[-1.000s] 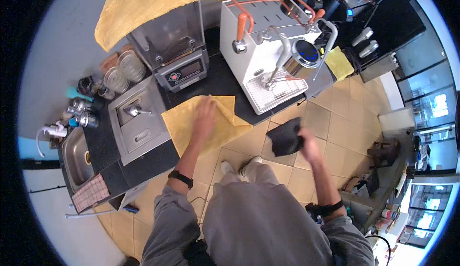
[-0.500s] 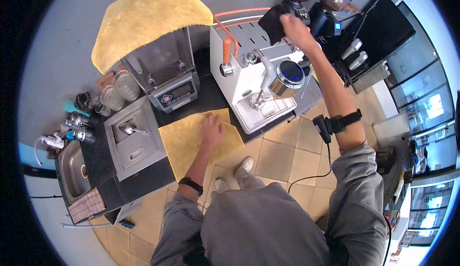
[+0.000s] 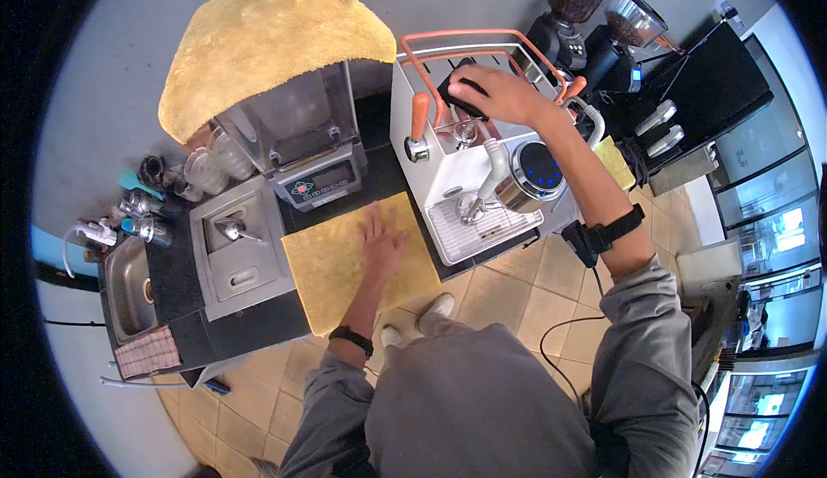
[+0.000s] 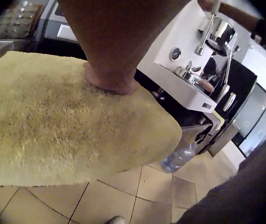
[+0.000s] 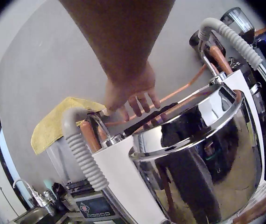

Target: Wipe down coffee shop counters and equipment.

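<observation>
My left hand [image 3: 381, 245] lies flat with spread fingers on a yellow cloth [image 3: 323, 280], whose front part hangs over the counter edge. In the left wrist view dark specks cover the cloth [image 4: 63, 121]. Up on the white espresso machine [image 3: 412, 159], my right hand [image 3: 504, 97] holds a black cloth [image 3: 454, 92] against the top, inside the orange rail [image 3: 465, 34]. The right wrist view shows the fingers of the right hand [image 5: 137, 95] bent down over the dark cloth [image 5: 142, 123], behind the shiny chrome group head [image 5: 203, 154].
Left of the machine stands a blender [image 3: 301, 116] under another yellow cloth [image 3: 267, 39]. A steel rinser [image 3: 245, 263], glasses [image 3: 202, 168] and a sink [image 3: 129, 288] lie further left. Coffee grinders [image 3: 573, 0] stand behind right. A plastic bottle [image 4: 178, 158] is on the floor.
The right hand carried the black cloth from above the floor up to the machine's top, then leftward and down inside the rail. The left hand stays on the yellow cloth, which lies flatter.
</observation>
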Demonstrator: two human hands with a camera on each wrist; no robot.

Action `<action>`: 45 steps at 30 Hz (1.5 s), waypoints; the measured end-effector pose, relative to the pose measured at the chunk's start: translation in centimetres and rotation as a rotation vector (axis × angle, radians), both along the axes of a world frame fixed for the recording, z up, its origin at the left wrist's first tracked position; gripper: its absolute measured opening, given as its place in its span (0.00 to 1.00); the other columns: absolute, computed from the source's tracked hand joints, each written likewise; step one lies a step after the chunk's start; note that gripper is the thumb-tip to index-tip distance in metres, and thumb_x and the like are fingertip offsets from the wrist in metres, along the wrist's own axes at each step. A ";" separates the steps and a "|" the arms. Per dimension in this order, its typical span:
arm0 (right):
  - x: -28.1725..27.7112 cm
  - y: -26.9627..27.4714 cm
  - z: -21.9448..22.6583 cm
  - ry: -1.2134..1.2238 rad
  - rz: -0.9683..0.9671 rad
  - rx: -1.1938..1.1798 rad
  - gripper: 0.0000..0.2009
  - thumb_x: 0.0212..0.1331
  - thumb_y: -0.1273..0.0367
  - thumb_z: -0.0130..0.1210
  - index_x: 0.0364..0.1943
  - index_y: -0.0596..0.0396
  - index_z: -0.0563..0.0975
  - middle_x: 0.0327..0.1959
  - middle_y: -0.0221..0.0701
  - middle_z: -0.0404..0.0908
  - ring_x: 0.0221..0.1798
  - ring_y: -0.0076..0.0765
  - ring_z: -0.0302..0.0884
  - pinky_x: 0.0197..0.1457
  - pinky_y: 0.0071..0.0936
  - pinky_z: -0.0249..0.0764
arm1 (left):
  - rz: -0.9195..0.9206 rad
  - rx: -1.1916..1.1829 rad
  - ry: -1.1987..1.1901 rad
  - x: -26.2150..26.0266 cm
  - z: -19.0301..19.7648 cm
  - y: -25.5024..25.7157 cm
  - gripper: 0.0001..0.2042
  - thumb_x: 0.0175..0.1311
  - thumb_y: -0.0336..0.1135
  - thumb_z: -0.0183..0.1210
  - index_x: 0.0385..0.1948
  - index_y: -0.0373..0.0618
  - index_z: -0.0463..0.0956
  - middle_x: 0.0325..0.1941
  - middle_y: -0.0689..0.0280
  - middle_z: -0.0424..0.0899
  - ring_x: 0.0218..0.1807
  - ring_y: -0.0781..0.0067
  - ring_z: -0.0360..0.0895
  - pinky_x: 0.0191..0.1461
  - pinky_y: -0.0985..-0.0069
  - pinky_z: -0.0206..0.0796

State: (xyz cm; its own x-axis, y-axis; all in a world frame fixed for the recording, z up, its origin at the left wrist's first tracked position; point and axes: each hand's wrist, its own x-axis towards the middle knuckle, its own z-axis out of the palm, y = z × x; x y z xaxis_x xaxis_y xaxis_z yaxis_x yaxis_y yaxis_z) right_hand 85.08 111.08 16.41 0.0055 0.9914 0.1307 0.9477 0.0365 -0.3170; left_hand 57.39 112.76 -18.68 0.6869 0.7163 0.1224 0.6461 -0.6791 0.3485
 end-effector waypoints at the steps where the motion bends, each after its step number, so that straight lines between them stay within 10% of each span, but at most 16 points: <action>1: 1.2 0.5 -0.8 0.022 -0.001 -0.024 0.22 0.68 0.52 0.48 0.60 0.48 0.70 0.60 0.45 0.73 0.60 0.52 0.73 0.63 0.41 0.68 | -0.005 0.030 -0.022 -0.1 0.0 -0.2 0.34 0.67 0.55 0.48 0.73 0.57 0.53 0.79 0.54 0.42 0.80 0.54 0.38 0.77 0.47 0.31; 6: 2.8 0.0 -3.5 -0.262 -0.023 -0.092 0.28 0.67 0.55 0.48 0.71 0.39 0.61 0.74 0.47 0.54 0.72 0.58 0.56 0.74 0.44 0.56 | -0.011 0.043 0.029 0.0 0.5 -0.1 0.33 0.67 0.55 0.47 0.73 0.58 0.53 0.79 0.54 0.42 0.80 0.54 0.38 0.78 0.47 0.30; 19: 2.0 1.1 -1.6 -0.245 -0.058 -0.258 0.26 0.60 0.69 0.58 0.65 0.41 0.69 0.65 0.45 0.66 0.66 0.57 0.62 0.69 0.45 0.62 | -0.007 0.024 -0.013 0.0 1.2 -0.4 0.32 0.67 0.53 0.48 0.72 0.53 0.56 0.79 0.53 0.44 0.79 0.53 0.40 0.77 0.46 0.29; 29: 2.9 2.2 -2.2 -0.571 -0.152 -0.117 0.22 0.63 0.61 0.53 0.61 0.49 0.73 0.49 0.51 0.75 0.56 0.58 0.69 0.63 0.47 0.64 | 0.018 0.072 -0.017 -0.4 -0.2 0.7 0.32 0.67 0.52 0.49 0.71 0.51 0.57 0.78 0.52 0.47 0.79 0.52 0.42 0.77 0.46 0.34; 33: -4.8 -2.7 3.5 0.005 -0.285 0.707 0.09 0.59 0.78 0.47 0.40 0.60 0.78 0.31 0.46 0.80 0.35 0.50 0.80 0.41 0.39 0.75 | -0.036 -0.032 -0.246 -1.7 -0.1 1.6 0.31 0.66 0.47 0.52 0.71 0.50 0.57 0.78 0.52 0.47 0.79 0.52 0.42 0.77 0.47 0.33; 35: -12.1 -6.9 4.9 0.223 -0.289 0.608 0.09 0.59 0.80 0.45 0.36 0.57 0.78 0.27 0.37 0.78 0.30 0.36 0.78 0.36 0.31 0.72 | -0.021 -0.060 -0.266 -3.7 2.2 1.4 0.30 0.66 0.43 0.53 0.70 0.50 0.58 0.78 0.52 0.44 0.78 0.49 0.44 0.77 0.47 0.33; 37: -16.8 -8.9 -1.9 0.641 0.071 0.659 0.11 0.54 0.80 0.47 0.38 0.55 0.78 0.31 0.37 0.77 0.36 0.39 0.79 0.36 0.34 0.73 | 0.030 -0.034 -0.223 -6.8 2.0 0.7 0.30 0.66 0.43 0.53 0.70 0.49 0.58 0.78 0.52 0.45 0.78 0.49 0.44 0.77 0.47 0.33; 42: -23.9 -10.4 -22.1 0.376 0.157 0.129 0.21 0.53 0.69 0.56 0.55 0.50 0.74 0.53 0.46 0.75 0.57 0.53 0.74 0.58 0.43 0.72 | 0.121 0.014 0.016 -13.4 1.4 -0.9 0.30 0.68 0.46 0.49 0.71 0.49 0.57 0.78 0.49 0.46 0.78 0.45 0.42 0.76 0.45 0.33; 45: -22.1 -10.3 -30.2 -0.279 -0.027 0.074 0.29 0.62 0.57 0.52 0.67 0.48 0.65 0.66 0.52 0.65 0.68 0.58 0.63 0.64 0.50 0.65 | 0.093 -0.022 0.052 -15.5 0.3 -1.4 0.29 0.70 0.49 0.46 0.72 0.52 0.56 0.78 0.47 0.44 0.78 0.43 0.40 0.76 0.44 0.32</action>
State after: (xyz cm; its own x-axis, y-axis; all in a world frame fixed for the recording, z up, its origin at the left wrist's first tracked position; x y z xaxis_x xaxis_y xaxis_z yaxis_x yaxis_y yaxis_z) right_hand 62.96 100.76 -13.78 -0.0143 0.9791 0.2026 0.9989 0.0231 -0.0412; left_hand 41.92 111.34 -18.43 0.6224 0.7794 0.0720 0.7235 -0.6080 0.3270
